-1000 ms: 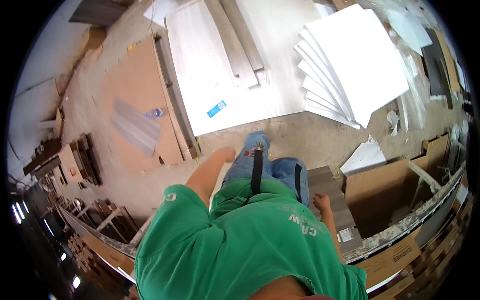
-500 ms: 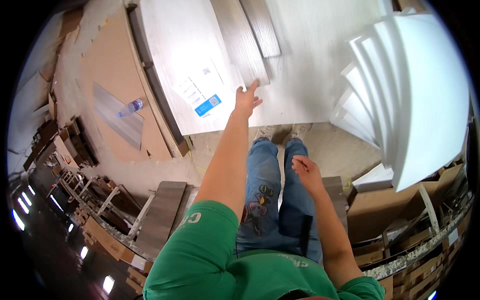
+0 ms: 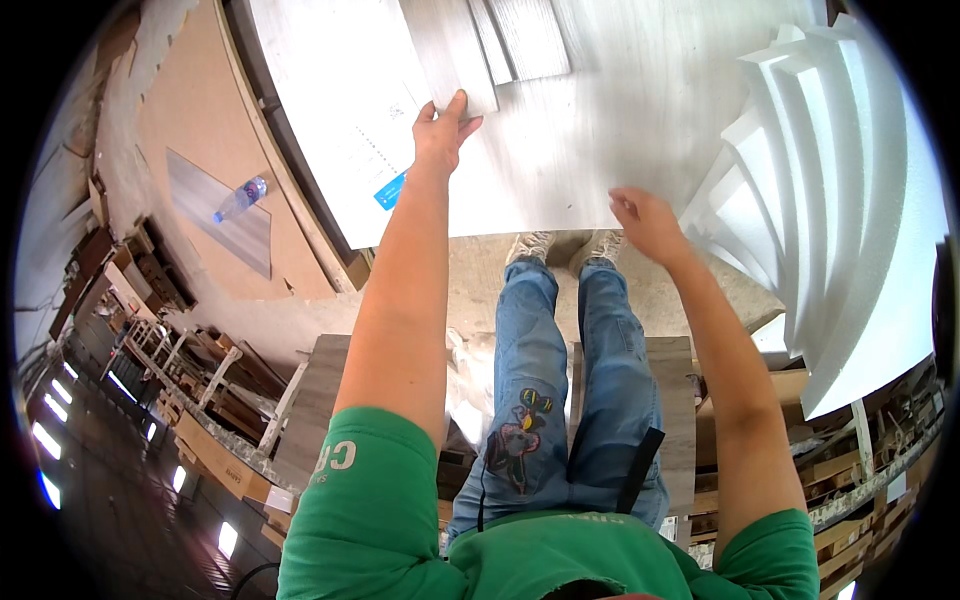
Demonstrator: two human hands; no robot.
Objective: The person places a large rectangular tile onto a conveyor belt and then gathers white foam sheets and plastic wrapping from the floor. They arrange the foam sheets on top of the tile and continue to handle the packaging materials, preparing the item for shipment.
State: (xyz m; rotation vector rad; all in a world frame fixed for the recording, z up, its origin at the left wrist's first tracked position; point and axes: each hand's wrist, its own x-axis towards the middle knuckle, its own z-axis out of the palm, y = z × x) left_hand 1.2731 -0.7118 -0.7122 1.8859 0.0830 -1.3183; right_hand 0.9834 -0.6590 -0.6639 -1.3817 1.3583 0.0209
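A light grey wood-grain plank lies lengthwise on the pale worktop. My left hand grips its near end, the fingertips at the corner. Just right of it, a second grey plank has a narrow gap beside it. My right hand is above the worktop's near edge, fingers loosely curled with nothing visible in them. A white printed sheet with a blue label lies left of the first plank, and my left forearm partly covers the label.
White foam sheets stand fanned out at the right. To the left, a brown board carries a grey offcut and a plastic bottle. Behind me are grey boards and racks with cardboard.
My left hand has reached farther forward and left, and now grips the plank's end. The right hand has risen from near my legs to the worktop's edge. The view has shifted slightly.
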